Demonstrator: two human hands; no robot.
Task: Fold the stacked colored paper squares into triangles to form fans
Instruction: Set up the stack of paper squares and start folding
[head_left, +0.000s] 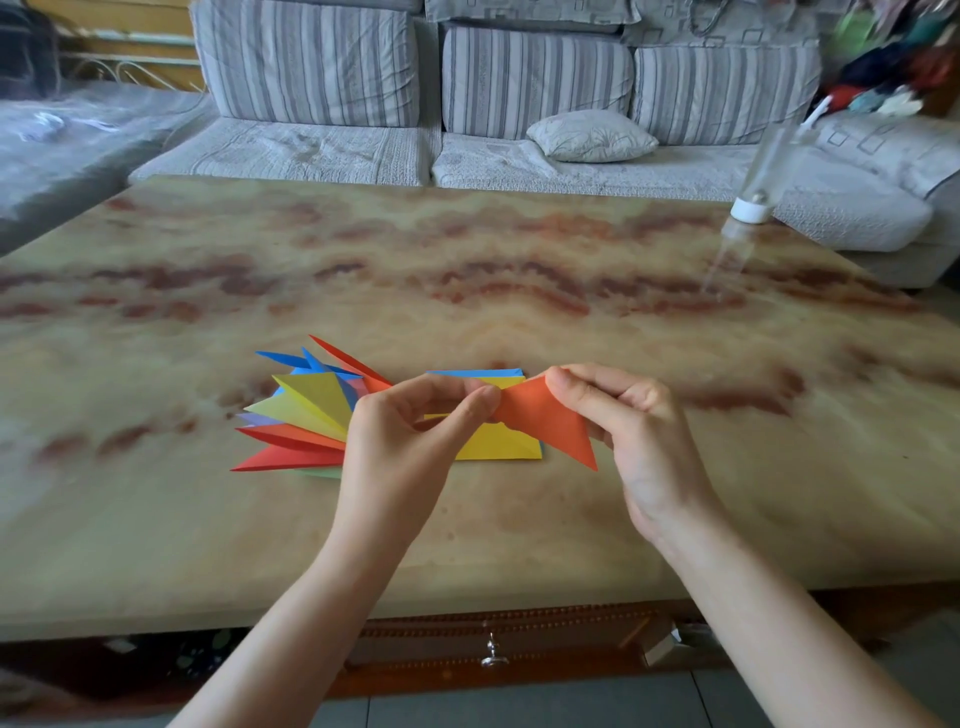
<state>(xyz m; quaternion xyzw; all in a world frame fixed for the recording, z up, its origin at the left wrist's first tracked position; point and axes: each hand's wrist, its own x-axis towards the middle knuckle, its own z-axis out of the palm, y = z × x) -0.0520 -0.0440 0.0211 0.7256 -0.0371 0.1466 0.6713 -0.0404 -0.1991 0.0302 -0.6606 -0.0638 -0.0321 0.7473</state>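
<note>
An orange paper (548, 423), folded into a triangle, is held above the table between both hands. My left hand (410, 447) pinches its left corner with thumb and forefinger. My right hand (634, 431) pinches its upper right edge. Under the hands lies a stack of paper squares (498, 447) with a yellow sheet on top and blue edges showing at the back. To the left, a fan of folded triangles (306, 415) in yellow, red, orange, blue and green lies spread on the table, partly hidden by my left hand.
The marbled table top (467, 270) stretches wide around the papers. A clear plastic bottle with a white cap (748, 208) stands at the far right. A striped sofa (519, 83) with a cushion (589, 135) runs behind the table. A drawer handle (491, 657) shows below the front edge.
</note>
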